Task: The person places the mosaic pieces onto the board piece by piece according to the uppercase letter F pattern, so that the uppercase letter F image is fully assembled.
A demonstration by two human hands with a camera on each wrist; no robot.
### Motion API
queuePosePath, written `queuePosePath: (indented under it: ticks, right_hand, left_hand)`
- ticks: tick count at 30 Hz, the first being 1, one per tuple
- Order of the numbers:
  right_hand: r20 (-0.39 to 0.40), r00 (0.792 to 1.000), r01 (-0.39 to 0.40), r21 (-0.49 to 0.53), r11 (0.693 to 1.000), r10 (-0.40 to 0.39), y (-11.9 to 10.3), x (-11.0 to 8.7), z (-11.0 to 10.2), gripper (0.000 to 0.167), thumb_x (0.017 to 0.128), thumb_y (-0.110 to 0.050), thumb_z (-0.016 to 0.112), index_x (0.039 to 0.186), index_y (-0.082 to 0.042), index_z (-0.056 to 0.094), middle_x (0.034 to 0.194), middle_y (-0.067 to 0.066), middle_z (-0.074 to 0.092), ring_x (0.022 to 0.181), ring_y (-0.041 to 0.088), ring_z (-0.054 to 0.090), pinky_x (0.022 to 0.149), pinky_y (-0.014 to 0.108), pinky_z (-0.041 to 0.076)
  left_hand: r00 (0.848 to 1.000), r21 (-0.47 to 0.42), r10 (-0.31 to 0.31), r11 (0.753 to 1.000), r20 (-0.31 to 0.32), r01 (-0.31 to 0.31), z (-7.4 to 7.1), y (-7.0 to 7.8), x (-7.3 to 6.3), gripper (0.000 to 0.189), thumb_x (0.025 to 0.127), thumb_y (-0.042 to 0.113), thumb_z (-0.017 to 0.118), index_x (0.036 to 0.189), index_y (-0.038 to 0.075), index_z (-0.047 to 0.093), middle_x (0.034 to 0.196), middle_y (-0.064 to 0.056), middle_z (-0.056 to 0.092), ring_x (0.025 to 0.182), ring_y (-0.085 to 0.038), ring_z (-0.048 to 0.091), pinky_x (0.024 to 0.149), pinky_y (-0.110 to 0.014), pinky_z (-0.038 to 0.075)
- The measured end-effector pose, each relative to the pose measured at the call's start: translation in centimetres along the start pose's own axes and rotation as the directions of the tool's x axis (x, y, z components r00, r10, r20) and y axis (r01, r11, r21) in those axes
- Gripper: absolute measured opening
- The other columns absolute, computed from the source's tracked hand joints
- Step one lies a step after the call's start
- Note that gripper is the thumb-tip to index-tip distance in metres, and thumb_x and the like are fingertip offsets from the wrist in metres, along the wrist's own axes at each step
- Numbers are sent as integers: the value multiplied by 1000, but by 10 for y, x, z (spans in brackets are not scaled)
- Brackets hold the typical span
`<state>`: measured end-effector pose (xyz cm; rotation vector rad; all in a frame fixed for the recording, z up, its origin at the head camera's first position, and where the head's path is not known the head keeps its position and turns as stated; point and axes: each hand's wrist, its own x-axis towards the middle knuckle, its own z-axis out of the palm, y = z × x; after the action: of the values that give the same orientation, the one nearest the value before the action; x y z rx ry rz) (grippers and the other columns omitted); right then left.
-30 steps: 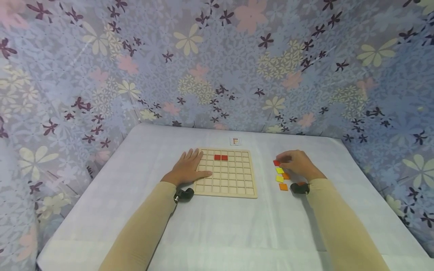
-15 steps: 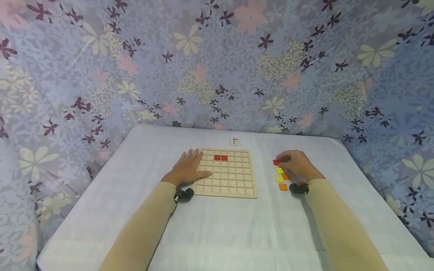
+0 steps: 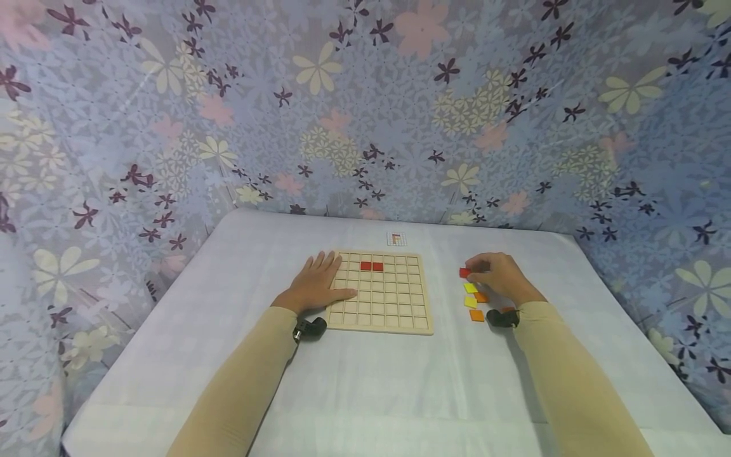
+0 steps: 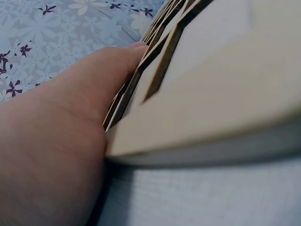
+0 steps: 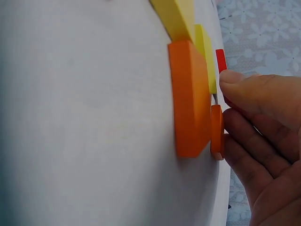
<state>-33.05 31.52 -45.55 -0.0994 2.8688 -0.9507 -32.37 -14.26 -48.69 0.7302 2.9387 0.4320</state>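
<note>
My left hand [image 3: 315, 282] lies flat with spread fingers over the left edge of a wooden grid board [image 3: 400, 322]; its thumb reaches onto the squares. In the left wrist view, the thumb side presses against the board's rim [image 4: 197, 127]. Two red tiles [image 3: 366, 266] sit side by side in the board's upper part. To the right of the board, my right hand [image 3: 499, 276] pinches a red square tile [image 3: 464, 273] between thumb and fingers. Just below it lie yellow tiles [image 3: 470, 288] and orange tiles [image 3: 476, 315]. In the right wrist view, an orange tile [image 5: 217, 132] stands close to the curled fingers.
A small printed card [image 3: 396, 238] with a coloured grid pattern lies behind the board. White cloth [image 3: 354, 381] covers the table, and flowered fabric [image 3: 365, 114] hangs behind and at both sides. Another orange tile [image 3: 508, 310] is partly hidden by my right wrist.
The red tile in my right fingers has shifted slightly away from the yellow tile, toward the table's back. My left hand has stayed in place on the board.
</note>
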Motion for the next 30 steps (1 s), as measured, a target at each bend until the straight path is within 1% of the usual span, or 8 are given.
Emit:
queuePosePath:
  ticks: [7,13,19,26,30]
  right_hand:
    - [-15,999,29,-9,1000,-29,-2,2,2,36,95,-16,83,126,-2,72,120,16,73,111,34,65,104,56,49]
    - [1,1000,29,17,999,-29,-11,4,7,36,95,-16,82,127,-3,72,121,16,72,108,33,66,98,52,53]
    - [9,999,47,0,999,-47,-23,9,14,31,97,-15,80,126,-5,74,123,15,71,113,32,64,102,53,51]
    - [16,997,69,19,997,-70,-33,16,22,30,96,-12,80,125,-6,75,122,13,73,111,30,66,96,48,55]
    - [13,997,80,28,996,-80,-42,20,28,29,96,-13,81,123,-5,76,121,13,73,112,31,66,98,49,54]
  left_hand:
    - [1000,5,-4,1000,15,4,2,-2,2,112,95,82,46,169,5,14,174,-18,8,159,-38,1,126,-49,-4]
    - [1000,-2,2,1000,-1,-2,0,0,0,110,95,79,49,169,4,17,173,-19,10,158,-39,3,126,-50,-2]
    - [1000,-12,7,1000,1,-7,-1,1,0,111,95,80,48,169,3,17,173,-20,10,158,-40,4,126,-51,-1]
    - [1000,0,10,1000,-2,-10,-2,0,0,111,94,81,48,169,4,18,173,-19,11,158,-39,5,126,-50,-1]
    - [1000,7,8,1000,-3,-8,-2,0,-1,111,94,81,49,169,4,18,173,-19,11,158,-39,5,126,-50,-1]
